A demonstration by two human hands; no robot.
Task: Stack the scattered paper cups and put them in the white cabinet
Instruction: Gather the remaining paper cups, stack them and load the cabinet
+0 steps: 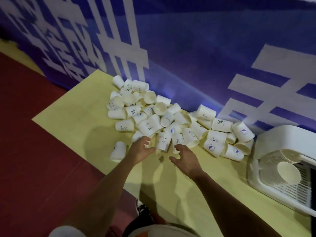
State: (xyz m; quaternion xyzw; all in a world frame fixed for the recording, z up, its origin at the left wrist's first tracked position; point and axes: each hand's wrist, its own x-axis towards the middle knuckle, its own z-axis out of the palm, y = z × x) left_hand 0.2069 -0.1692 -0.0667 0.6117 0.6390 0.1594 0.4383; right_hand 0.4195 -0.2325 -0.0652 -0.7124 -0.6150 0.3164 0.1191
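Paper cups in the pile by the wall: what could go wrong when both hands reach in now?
1. The cups lie loosely on one another; the left hand and right hand, both open at the near edge, may send some rolling.
2. Their mouths point many ways, so hasty nesting could crush one.
3. The lone cup apart on the left may be overlooked.

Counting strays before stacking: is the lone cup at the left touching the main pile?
Apart. The head view shows bare yellow mat between the lone cup and the pile.
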